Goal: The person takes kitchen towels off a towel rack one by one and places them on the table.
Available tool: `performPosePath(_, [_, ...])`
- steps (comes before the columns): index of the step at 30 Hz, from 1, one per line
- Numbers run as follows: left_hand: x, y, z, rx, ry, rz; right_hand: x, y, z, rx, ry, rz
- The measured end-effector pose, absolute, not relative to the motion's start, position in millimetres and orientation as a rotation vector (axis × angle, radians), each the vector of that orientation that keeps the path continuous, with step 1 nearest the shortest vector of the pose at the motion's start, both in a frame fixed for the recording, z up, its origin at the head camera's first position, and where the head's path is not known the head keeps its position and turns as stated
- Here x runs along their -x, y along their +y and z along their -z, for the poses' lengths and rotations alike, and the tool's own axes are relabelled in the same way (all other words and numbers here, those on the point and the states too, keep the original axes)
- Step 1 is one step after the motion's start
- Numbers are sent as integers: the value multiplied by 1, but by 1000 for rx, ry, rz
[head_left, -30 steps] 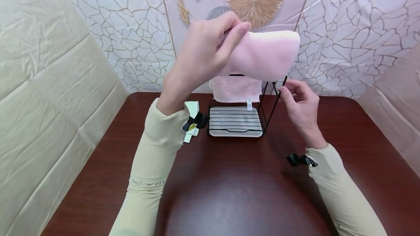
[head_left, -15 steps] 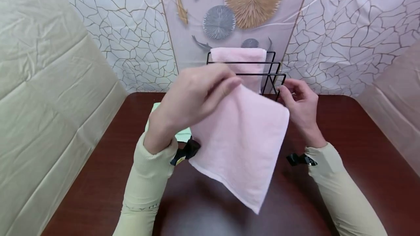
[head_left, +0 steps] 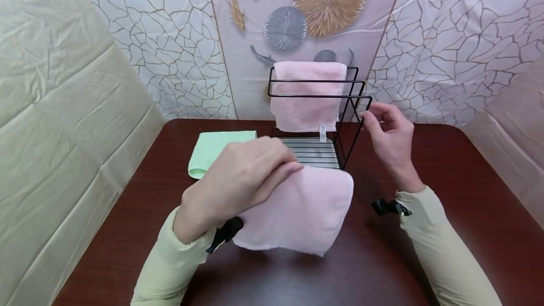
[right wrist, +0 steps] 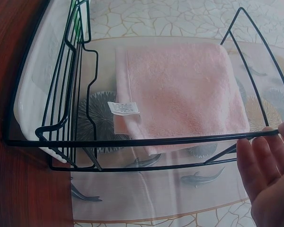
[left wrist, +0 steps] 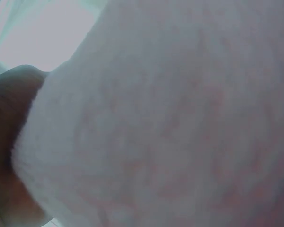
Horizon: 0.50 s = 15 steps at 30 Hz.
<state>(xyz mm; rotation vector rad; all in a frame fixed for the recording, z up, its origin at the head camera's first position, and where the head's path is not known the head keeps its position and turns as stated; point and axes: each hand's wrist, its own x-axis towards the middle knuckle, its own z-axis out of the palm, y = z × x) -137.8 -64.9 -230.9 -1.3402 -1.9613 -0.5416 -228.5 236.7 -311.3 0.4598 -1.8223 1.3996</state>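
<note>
In the head view my left hand (head_left: 244, 178) pinches the top edge of a pink towel (head_left: 297, 211), which hangs over the table in front of a black wire rack (head_left: 320, 96). Pink fabric (left wrist: 156, 113) fills most of the left wrist view. A second pink towel (head_left: 308, 112), with a white tag, is draped over the rack's rearmost bar. My right hand (head_left: 391, 138) holds the rack's front right upright between thumb and fingers; the right wrist view shows these fingers (right wrist: 248, 165) at the black wire. The held towel covers the rack's lower front.
A folded green cloth (head_left: 212, 148) lies on the dark red-brown table (head_left: 382, 259), left of the rack. Beneath the rack's wire shelf is a white tray (right wrist: 35, 90). A patterned fabric backdrop (head_left: 170, 51) stands behind the table.
My left hand has come down and towards me from above the rack, bringing the towel with it. The towel first hung open, then swung. My right hand has stayed on the rack.
</note>
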Motion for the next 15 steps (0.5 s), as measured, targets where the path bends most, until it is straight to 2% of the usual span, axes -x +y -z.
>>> performPosePath(15, [106,-87,246,1381,-1919,410,228,236,311,-482,-1796,-1432])
